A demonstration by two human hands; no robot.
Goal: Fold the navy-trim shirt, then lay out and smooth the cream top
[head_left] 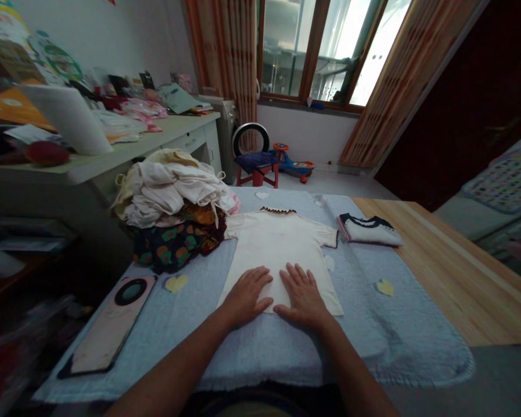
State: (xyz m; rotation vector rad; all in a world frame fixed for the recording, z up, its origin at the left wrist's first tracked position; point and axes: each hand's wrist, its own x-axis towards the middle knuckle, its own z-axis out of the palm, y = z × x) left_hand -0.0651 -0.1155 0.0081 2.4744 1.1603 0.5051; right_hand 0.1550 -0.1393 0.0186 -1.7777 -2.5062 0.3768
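A cream short-sleeved shirt (pixel 278 243) lies spread flat on a light blue cloth (pixel 356 347), its ruffled dark-trimmed collar pointing away from me. My left hand (pixel 248 295) rests palm down on the lower left of the shirt, fingers stretched out. On the lower right, my right hand (pixel 303 296) lies flat with its fingers spread. Both thumbs point inward near the hem, a small gap between them. The shirt's left sleeve touches a heap of crumpled clothes (pixel 173 191). To the right sits a folded white garment with navy trim (pixel 369 229).
A phone in a pink case (pixel 113 324) lies at the cloth's left edge. Bare wooden tabletop (pixel 460 272) shows at right. A cluttered desk (pixel 173 136) with a paper roll (pixel 69 116) stands left. Beyond the table are a red stool (pixel 257 174) and a blue ride-on toy (pixel 293 165).
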